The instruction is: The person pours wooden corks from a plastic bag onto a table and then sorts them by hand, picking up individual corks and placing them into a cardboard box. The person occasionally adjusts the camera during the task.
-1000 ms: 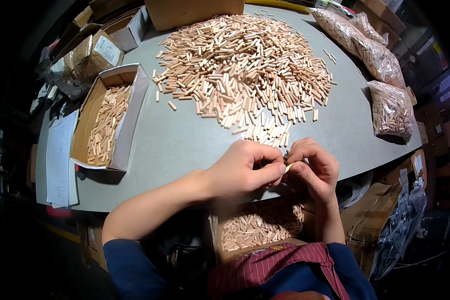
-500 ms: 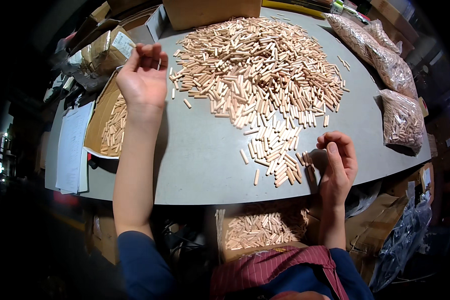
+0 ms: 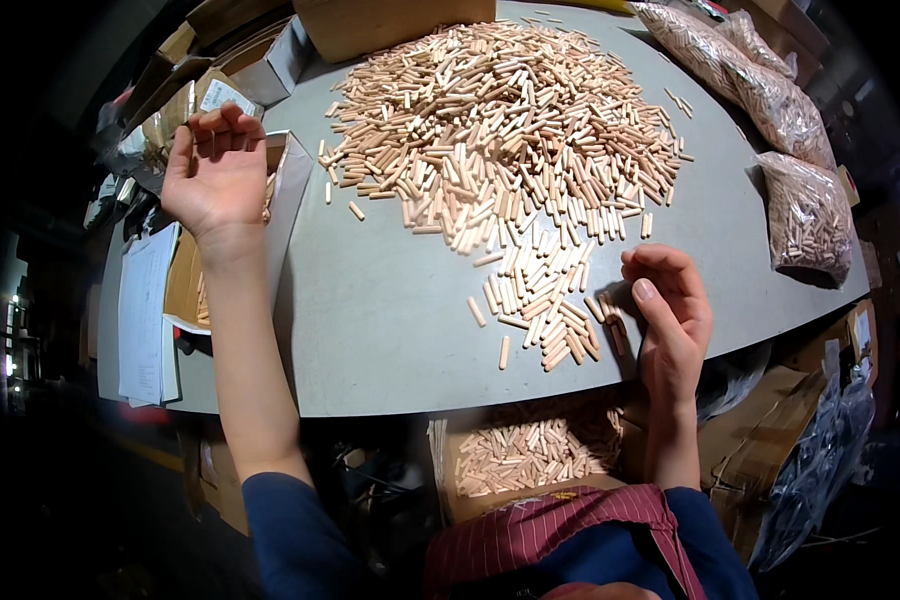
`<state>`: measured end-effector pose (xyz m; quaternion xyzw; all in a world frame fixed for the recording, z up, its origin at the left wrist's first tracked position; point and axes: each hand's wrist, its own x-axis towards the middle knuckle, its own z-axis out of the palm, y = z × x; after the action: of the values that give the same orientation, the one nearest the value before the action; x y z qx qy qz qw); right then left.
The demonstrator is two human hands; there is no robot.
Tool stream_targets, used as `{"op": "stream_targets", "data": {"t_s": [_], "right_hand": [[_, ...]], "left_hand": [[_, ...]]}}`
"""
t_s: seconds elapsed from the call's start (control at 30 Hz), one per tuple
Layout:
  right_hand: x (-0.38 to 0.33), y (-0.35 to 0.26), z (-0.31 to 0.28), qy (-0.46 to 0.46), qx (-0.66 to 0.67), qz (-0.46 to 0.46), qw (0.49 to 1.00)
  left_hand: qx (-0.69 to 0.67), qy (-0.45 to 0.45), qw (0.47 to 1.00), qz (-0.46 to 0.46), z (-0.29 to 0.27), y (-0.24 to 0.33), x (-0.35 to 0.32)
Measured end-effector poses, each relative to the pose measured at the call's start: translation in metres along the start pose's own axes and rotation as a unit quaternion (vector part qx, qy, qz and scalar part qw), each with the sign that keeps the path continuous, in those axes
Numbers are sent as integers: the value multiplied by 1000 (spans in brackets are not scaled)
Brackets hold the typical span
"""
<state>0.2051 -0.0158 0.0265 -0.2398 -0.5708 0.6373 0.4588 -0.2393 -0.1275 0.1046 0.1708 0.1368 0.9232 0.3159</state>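
Above the cardboard box (image 3: 288, 190) at the left, my left hand (image 3: 218, 175) is raised palm up, its fingers loosely bent and apart, with nothing seen in it. Wooden dowels show in the box, partly covered by that hand and forearm. A big heap of short wooden dowels (image 3: 510, 110) covers the back of the table, and a smaller spread of dowels (image 3: 545, 300) reaches toward the front edge. Just right of this spread rests my right hand (image 3: 675, 315), fingers curved and thumb apart from them. A few dowels lie in its shadow; no dowel shows in its grasp.
Clear plastic bags of dowels (image 3: 808, 215) line the table's right side. Paper sheets (image 3: 148, 315) lie at the left edge. A brown carton (image 3: 395, 25) stands behind the heap. Below the front edge, an open box of dowels (image 3: 530, 460) sits close to my body.
My left hand has moved left, from the table beside the heap to over the box; dowels seen at its fingers earlier no longer show. My right hand has barely moved. The view has shifted slightly.
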Motion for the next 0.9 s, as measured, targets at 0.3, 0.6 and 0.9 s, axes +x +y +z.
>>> {"op": "stream_targets", "data": {"t_s": [0.3,0.6,0.9], "right_hand": [[12,3,4,-185,-248,-37,950],[-1,1,-5,-141,81,114,980],[3,-4,-6,-35,73,82,993]], "left_hand": [[60,-38,996,-49,6,-22,-11],[293,7,956,-26,25,-90,-54],[671,-427,584,-160,62,-99,-93]]}}
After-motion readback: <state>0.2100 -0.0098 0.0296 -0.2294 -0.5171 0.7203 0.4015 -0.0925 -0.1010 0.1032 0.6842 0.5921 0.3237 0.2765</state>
